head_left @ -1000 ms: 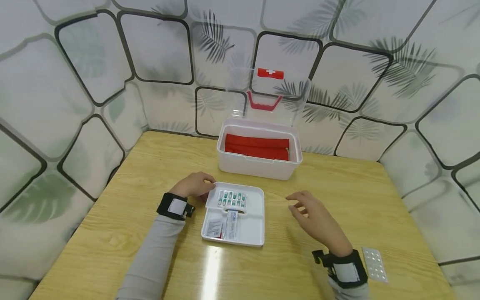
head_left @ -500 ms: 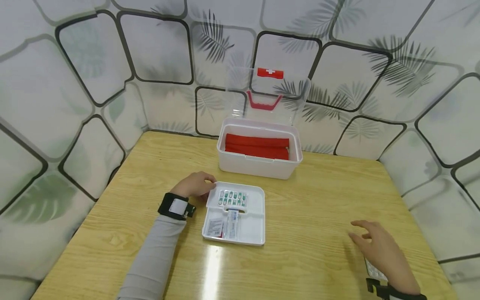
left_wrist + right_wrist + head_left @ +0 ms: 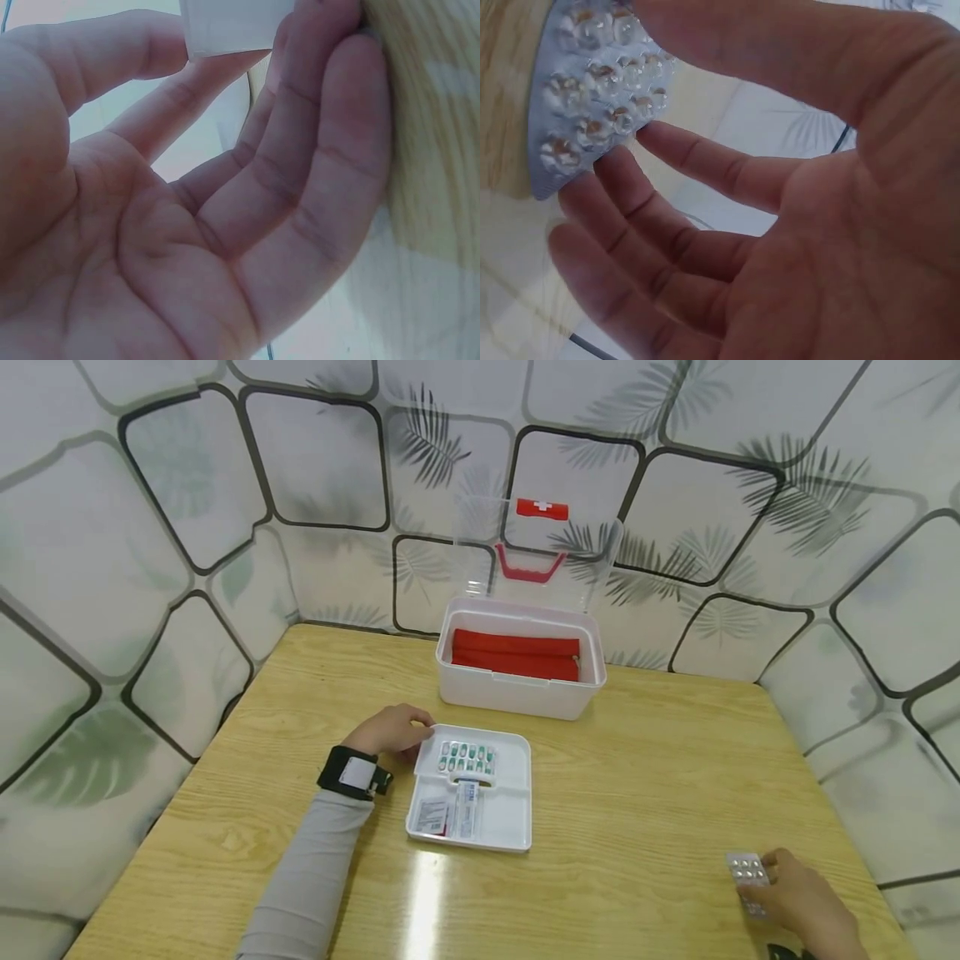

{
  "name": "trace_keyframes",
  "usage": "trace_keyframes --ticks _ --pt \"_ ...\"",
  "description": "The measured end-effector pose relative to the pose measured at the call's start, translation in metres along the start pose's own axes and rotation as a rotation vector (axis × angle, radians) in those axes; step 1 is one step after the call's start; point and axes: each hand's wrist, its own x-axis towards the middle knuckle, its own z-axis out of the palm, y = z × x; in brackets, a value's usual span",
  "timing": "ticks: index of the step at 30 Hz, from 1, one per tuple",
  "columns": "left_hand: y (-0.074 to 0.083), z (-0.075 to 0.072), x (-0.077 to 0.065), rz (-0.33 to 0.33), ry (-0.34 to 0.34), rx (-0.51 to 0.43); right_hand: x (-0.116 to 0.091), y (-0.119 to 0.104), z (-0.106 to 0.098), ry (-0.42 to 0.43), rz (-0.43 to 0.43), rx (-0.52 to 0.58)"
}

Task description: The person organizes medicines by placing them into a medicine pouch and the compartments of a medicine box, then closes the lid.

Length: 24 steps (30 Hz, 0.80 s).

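Observation:
My left hand pinches the upper-left corner of a shallow white tray on the table. In the left wrist view the tray corner sits between thumb and index finger. A blister pack of green-and-white capsules lies in the tray's upper compartment. Below it are a small printed packet and a long narrow wrapped packet. At the far right, my right hand grips a silver blister pack. The right wrist view shows the thumb across the pack and fingertips at its edge.
Behind the tray stands a white first-aid box holding a red pouch. Its clear lid with a red handle is raised against the patterned wall covering. The wooden table extends between tray and right hand.
My right hand has moved from beside the tray to the far lower right and taken hold of the silver blister pack. My left hand stays at the tray corner.

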Motion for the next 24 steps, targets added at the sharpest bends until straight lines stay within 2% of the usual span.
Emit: trace_keyframes --ticks 5,10,17,24 --pt "0.001 0.001 0.001 -0.010 -0.001 0.011 0.002 0.001 0.003 -0.010 -0.005 0.031" --pt "0.002 0.000 0.000 -0.012 0.000 0.015 0.007 -0.002 0.007 0.052 -0.121 -0.018" --pt "0.003 -0.002 -0.001 -0.015 0.001 0.015 0.008 -0.013 0.010 0.170 -0.268 0.007" --pt "0.002 0.000 0.000 -0.017 0.008 0.034 0.010 -0.039 0.004 0.171 -0.354 0.013"
